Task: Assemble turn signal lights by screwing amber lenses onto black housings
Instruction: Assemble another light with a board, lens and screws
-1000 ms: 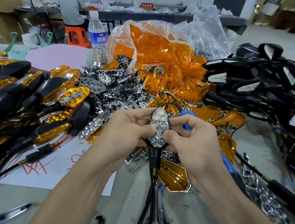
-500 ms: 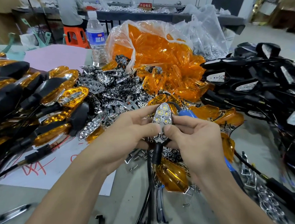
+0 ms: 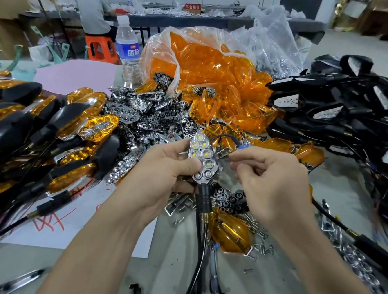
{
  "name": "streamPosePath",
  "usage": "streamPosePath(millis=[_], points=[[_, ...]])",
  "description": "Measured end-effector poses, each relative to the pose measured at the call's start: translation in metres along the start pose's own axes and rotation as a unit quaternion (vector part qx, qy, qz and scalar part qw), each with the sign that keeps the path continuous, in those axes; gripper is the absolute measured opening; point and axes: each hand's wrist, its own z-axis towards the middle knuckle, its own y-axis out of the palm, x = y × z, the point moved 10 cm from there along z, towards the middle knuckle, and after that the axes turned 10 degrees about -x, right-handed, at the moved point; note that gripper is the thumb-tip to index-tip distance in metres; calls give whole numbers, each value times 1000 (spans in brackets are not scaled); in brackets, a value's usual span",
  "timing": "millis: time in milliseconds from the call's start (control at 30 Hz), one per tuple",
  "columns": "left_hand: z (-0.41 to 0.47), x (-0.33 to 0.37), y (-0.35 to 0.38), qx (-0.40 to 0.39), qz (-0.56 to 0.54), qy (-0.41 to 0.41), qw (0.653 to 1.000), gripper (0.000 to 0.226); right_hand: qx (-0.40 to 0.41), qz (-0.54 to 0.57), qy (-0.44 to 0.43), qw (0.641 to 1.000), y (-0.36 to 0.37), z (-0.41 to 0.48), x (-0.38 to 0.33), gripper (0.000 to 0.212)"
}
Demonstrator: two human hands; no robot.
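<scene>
- The black housing (image 3: 203,167) is gripped by the left hand (image 3: 164,172).
- The right hand (image 3: 271,182) is held curled just beside it; whether anything is pinched cannot be told.

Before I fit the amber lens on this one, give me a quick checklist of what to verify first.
1. Grip of left hand on the housing: ok, fingers curled round it.
2. Seating of reflector in housing: cannot tell, edges partly hidden by fingers.
3. Housing closed: not ok; a loose amber lens lies on the table below.
4. Reach to screws: ok, scattered beside that lens.
5. Free right hand: cannot tell; fingers curled, blue screwdriver end showing behind them.
</scene>
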Motion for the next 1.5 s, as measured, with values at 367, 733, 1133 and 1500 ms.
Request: streamPosePath(millis=[367,733,1133,1500], points=[[5,-3,-8,12,39,9,999,69,-145,-111,19,983,24,-6,-5,16],[6,-11,-35,105,2,-15,994,46,-248,-241,44,937,41,-20,-3,12],[6,-18,-39,117,16,-18,993,42,-172,-278,31,944,52,-17,-15,36],[7,-18,-44,113,24,-23,993,51,-333,-105,75,934,47,-18,12,63]])
